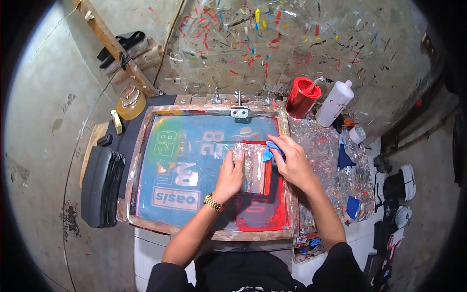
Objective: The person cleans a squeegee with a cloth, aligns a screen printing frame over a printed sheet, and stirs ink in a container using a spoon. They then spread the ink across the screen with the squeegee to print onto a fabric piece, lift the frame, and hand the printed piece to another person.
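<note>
A wooden screen-printing frame [134, 170] lies in front of me, with a blue-grey mesh [168, 131] that carries lettering and numbers. Red ink [272, 219] covers the mesh's right side. Over that side, my left hand [230, 173] grips an ink-stained squeegee [254, 170], thumb on its face. The squeegee's right edge is red. Between the fingers of my right hand [293, 163] is a small blue cloth [269, 152], pressed to the squeegee's upper right corner. Part of the cloth is hidden by those fingers.
A metal hinge clamp [239, 113] holds the frame's far edge. At the back right stand a red ink tub [302, 100] and a white bottle [334, 103]. Blue scraps [352, 207] lie on the spattered side table [323, 182]. Leftward are a tape roll [130, 108] and stacked black pads [101, 187].
</note>
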`<state>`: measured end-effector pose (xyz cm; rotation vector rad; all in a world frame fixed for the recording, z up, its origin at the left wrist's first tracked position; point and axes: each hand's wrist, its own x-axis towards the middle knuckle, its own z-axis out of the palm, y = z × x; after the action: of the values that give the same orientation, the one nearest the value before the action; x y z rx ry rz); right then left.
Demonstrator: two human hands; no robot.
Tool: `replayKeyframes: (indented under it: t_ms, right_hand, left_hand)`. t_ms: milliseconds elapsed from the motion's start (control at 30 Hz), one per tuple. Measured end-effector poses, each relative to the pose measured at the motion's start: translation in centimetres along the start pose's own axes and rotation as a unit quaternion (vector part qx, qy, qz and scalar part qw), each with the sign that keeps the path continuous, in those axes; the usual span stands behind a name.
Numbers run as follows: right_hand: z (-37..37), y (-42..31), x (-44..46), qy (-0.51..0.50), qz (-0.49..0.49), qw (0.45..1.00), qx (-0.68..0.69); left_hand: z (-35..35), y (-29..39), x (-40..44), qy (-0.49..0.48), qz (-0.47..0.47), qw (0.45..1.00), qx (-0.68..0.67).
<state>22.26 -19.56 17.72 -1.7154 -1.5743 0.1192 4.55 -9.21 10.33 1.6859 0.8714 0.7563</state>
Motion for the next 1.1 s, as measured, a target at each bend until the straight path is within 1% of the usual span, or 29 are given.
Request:
replayKeyframes:
  t_ms: [33, 100, 167, 267, 300, 333, 400, 467, 567, 600, 667, 733, 800, 833, 900, 933, 1000, 1033, 1067, 1100]
  right_hand:
    - [0.5, -0.5, 0.2, 0.038, -0.014, 0.999, 0.001]
    - [1.0, -0.7, 0.4, 0.042, -0.037, 0.998, 0.001]
    - [1.9, -0.9, 0.1, 0.067, -0.056, 0.996, 0.003]
    - [2.6, -2.0, -0.7, 0.059, -0.062, 0.996, 0.003]
    - [2.9, -2.5, -1.1, 0.077, -0.072, 0.994, -0.006]
    - [2.9, -2.8, -1.5, 0.075, -0.076, 0.994, -0.006]
    - [2.9, -3.4, -2.4, 0.049, -0.048, 0.997, 0.024]
    - [2.8, -3.8, -3.6, 0.039, -0.049, 0.998, 0.026]
    - [1.8, -4.5, -5.1, -0.028, -0.018, 0.997, 0.063]
    - [1.0, -4.4, -5.0, -0.028, -0.02, 0.997, 0.064]
    - [-0.9, -4.2, -4.8, -0.104, 0.0, 0.989, 0.106]
    - [-2.4, -4.2, -2.6, -0.018, -0.024, 0.998, 0.063]
    - [-2.6, -3.5, 0.2, 0.042, -0.079, 0.995, 0.038]
    - [-2.3, -3.3, 1.2, 0.045, -0.075, 0.996, 0.035]
    - [-1.5, -3.1, 2.8, -0.005, -0.081, 0.994, 0.079]
    - [-1.3, -3.3, 2.8, -0.003, -0.084, 0.993, 0.082]
    - [-0.7, -3.7, 1.9, -0.043, -0.068, 0.991, 0.108]
    - [-0.3, -4.0, 1.3, -0.038, -0.082, 0.989, 0.117]
    - [-0.2, -4.2, 0.8, -0.039, -0.081, 0.989, 0.117]
    - [-0.3, -4.6, 0.2, -0.057, -0.087, 0.987, 0.125]
  left_hand:
    - [0.0, -0.2, -0.1, 0.006, -0.003, 1.0, -0.008]
    - [-0.1, -0.4, 0.0, 0.042, 0.01, 0.999, -0.011]
    - [-0.5, -0.2, -0.2, 0.057, 0.001, 0.998, -0.031]
    - [-0.6, -0.6, -0.1, 0.079, -0.004, 0.995, -0.066]
    - [-0.7, -0.6, 0.1, 0.09, -0.001, 0.993, -0.08]
    - [-0.9, -0.6, 0.1, 0.094, -0.001, 0.992, -0.082]
    - [-1.4, -0.5, 0.0, 0.098, -0.035, 0.992, -0.07]
    - [-1.4, -1.6, 0.2, 0.106, -0.03, 0.991, -0.07]
    - [-1.7, -0.8, 0.3, 0.126, -0.021, 0.989, -0.079]
    - [-1.8, -0.4, 0.3, 0.137, -0.016, 0.986, -0.09]
    - [-1.8, -0.7, 0.4, 0.136, -0.004, 0.988, -0.069]
    - [-1.6, -0.5, 0.4, 0.127, 0.003, 0.991, -0.052]
    - [-1.3, 0.1, 0.0, 0.066, -0.015, 0.987, -0.147]
    - [-1.0, 0.1, 0.0, 0.061, -0.014, 0.987, -0.148]
    - [-0.9, -0.4, 0.0, 0.044, 0.031, 0.985, -0.162]
    - [-1.0, -0.8, 0.4, 0.047, 0.033, 0.986, -0.159]
    - [-1.2, -0.9, 0.6, 0.036, 0.0, 0.96, -0.279]
    - [-1.3, -0.5, 0.5, 0.031, -0.015, 0.945, -0.325]
    - [-1.5, -0.1, 0.4, 0.031, -0.016, 0.945, -0.325]
    - [-1.5, 0.4, 0.3, 0.033, -0.03, 0.933, -0.357]
